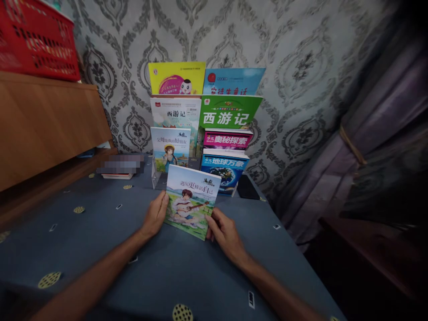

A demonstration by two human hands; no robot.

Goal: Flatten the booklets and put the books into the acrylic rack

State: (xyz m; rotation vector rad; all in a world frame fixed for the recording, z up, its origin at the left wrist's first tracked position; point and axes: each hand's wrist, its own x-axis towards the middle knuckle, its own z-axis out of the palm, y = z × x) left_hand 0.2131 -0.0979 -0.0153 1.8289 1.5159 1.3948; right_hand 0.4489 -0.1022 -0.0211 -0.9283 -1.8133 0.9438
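Glossy paperback (189, 200), its cover showing a boy with a guitar, sat between the two grips on my feed. The left grip (154, 216) was closed on its left edge, and the right grip (225, 235) was curled in at its lower right corner, so neither hand was spread. The long axis ran close to 12 to 6, with the top leaning slightly away from me. The right grip was nearer the lower corner, the left nearer the middle of the long side. I could not tell whether the bottom edge touched the table (187, 276), which wore a blue dotted cloth.

Just past it at 12 o'clock stood a clear acrylic stand (154, 174), with a similar paperback (170, 149) behind it. Beyond that rose tiers of children's books, including a green 西游记 volume (230, 111) and a blue Earth-covered book (224, 169). A black slab (248, 187) lay at 1 o'clock. At 10 o'clock, a wooden shelf (43, 125) carried a red plastic basket (36, 40). Damask wallpaper (301, 89) filled the back, and a curtain (384, 111) hung at 3 o'clock.
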